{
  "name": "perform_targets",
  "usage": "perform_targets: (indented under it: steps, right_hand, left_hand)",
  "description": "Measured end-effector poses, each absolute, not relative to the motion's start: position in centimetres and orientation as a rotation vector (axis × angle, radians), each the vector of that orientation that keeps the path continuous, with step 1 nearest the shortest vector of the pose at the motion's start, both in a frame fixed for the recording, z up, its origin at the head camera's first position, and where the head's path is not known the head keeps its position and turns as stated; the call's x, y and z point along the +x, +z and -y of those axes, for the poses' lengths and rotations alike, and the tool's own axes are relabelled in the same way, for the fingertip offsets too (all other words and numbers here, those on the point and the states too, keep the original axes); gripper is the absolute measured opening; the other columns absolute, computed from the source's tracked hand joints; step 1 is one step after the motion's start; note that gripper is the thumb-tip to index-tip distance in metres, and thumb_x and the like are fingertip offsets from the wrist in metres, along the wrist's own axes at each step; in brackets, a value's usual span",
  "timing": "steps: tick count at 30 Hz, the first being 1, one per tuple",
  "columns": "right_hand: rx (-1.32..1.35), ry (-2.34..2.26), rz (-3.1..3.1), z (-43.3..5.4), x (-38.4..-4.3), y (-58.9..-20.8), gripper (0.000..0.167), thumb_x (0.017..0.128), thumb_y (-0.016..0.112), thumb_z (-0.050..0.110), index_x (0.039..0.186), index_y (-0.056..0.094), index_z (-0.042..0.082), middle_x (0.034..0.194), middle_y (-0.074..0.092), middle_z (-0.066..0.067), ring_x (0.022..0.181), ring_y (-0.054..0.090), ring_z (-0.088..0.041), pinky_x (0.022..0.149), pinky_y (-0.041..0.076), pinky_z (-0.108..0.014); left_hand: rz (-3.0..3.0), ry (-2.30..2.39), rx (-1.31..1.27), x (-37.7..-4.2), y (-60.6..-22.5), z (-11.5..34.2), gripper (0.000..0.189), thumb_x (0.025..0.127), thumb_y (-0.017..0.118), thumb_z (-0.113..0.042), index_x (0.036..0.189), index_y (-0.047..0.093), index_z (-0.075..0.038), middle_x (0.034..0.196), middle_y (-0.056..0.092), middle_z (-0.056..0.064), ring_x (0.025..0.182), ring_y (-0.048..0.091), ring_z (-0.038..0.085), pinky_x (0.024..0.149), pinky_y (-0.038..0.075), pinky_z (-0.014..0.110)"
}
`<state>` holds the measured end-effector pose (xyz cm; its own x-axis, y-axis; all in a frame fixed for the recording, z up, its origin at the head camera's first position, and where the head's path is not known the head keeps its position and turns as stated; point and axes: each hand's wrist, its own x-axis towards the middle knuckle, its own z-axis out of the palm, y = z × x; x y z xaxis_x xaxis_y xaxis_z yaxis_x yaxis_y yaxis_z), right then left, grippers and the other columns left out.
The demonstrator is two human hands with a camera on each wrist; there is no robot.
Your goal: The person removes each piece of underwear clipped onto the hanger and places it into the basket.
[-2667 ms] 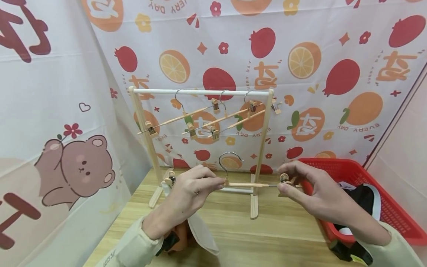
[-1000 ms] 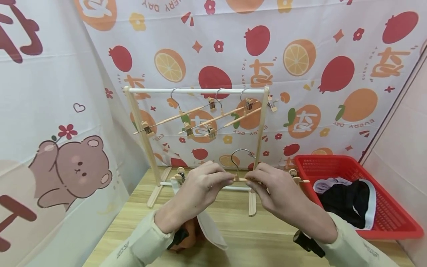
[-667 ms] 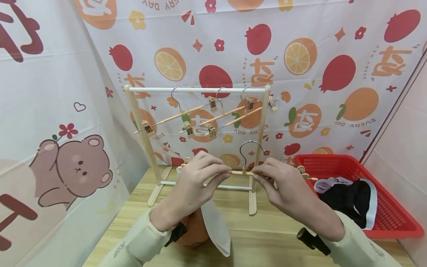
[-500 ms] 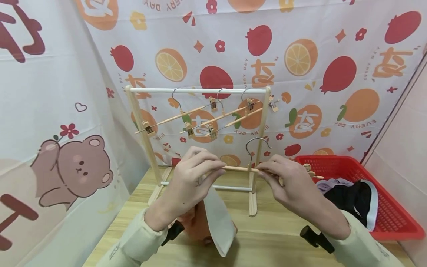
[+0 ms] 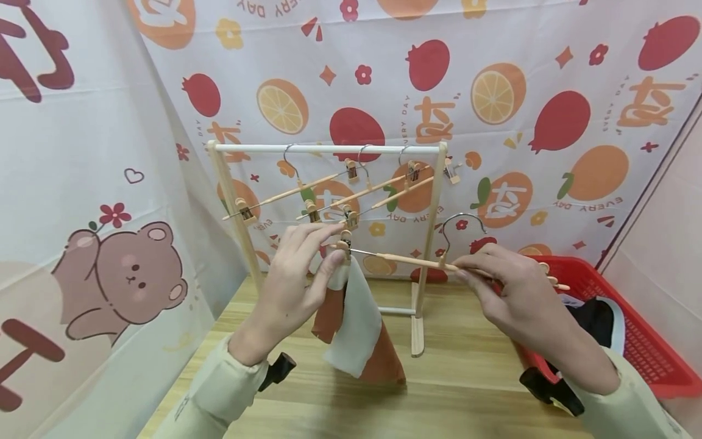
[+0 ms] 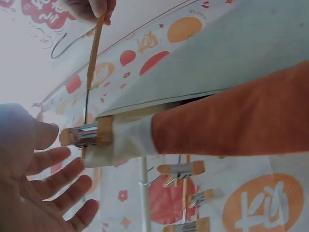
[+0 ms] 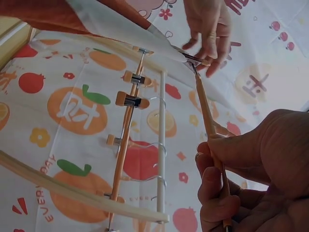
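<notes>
My right hand (image 5: 521, 299) pinches the wooden bar of a clip hanger (image 5: 411, 260) just right of its metal hook. The bar slopes down to the right, raised in front of the rack. From its left clip (image 5: 345, 241) hangs a rust-orange garment (image 5: 389, 360) with a white band, its lower end over the table. My left hand (image 5: 290, 280) is beside that clip. In the left wrist view, its fingers (image 6: 60, 179) are spread and apart, thumb close to the clip's wooden end (image 6: 65, 137). The hanger's right clip is mostly hidden behind my right hand.
A small wooden rack (image 5: 329, 148) stands behind, with 3 clip hangers (image 5: 351, 198) on its white rail. At right, a red plastic basket (image 5: 655, 347) holds black and white cloth (image 5: 595, 320). Printed curtains (image 5: 428, 64) enclose the wooden table (image 5: 450, 390).
The hanger has risen and shifted right, lifting the garment with it. My left hand has left the bar for the left clip; my right hand has gone from the right clip to the bar.
</notes>
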<state>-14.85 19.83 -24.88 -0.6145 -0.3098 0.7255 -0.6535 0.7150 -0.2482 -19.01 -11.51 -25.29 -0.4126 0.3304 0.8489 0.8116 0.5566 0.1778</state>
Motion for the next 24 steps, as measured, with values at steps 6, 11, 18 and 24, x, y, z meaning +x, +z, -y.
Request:
perform_targets:
  steps: [6,11,18,24]
  right_hand:
    - [0.701,0.650,2.277,-20.5,-14.5,-25.0,0.026,0.082,0.083,0.005,0.101,0.078,0.023,0.082,0.061,0.012,0.067,0.043,-0.003,0.053,0.037,-0.017]
    - [0.707,0.648,2.284,-20.5,-14.4,-25.0,0.029,0.080,0.083,0.003,0.100,0.078,0.023,0.082,0.061,0.012,0.068,0.044,-0.003,0.054,0.039,-0.018]
    - [0.716,0.657,2.291,-20.7,-14.5,-25.2,0.030,0.080,0.083,0.003,0.102,0.078,0.024,0.082,0.061,0.013,0.068,0.044,-0.002,0.054,0.039,-0.017]
    - [0.748,0.670,2.284,-20.8,-14.7,-25.3,0.030,0.081,0.083,0.003,0.102,0.078,0.024,0.085,0.066,0.012,0.068,0.045,-0.002,0.054,0.039,-0.015]
  left_hand:
    - [2.079,-0.836,-0.931,-19.7,-25.6,11.3,0.039,0.100,0.064,-0.011,0.138,0.060,-0.006,0.124,0.068,0.007,0.108,0.057,0.019,0.092,0.044,0.034]
    - [2.088,-0.854,-0.955,-19.9,-25.7,11.1,0.037,0.099,0.064,-0.010,0.136,0.062,-0.007,0.115,0.069,0.005,0.106,0.058,0.017,0.086,0.047,0.035]
    - [2.078,-0.859,-0.964,-19.9,-26.1,10.9,0.037,0.098,0.065,-0.008,0.136,0.062,-0.007,0.102,0.067,0.002,0.095,0.054,0.013,0.080,0.045,0.030]
    - [2.039,-0.888,-0.976,-20.2,-26.5,11.0,0.030,0.097,0.066,-0.008,0.127,0.067,-0.008,0.100,0.068,0.001,0.092,0.055,0.011,0.078,0.046,0.027]
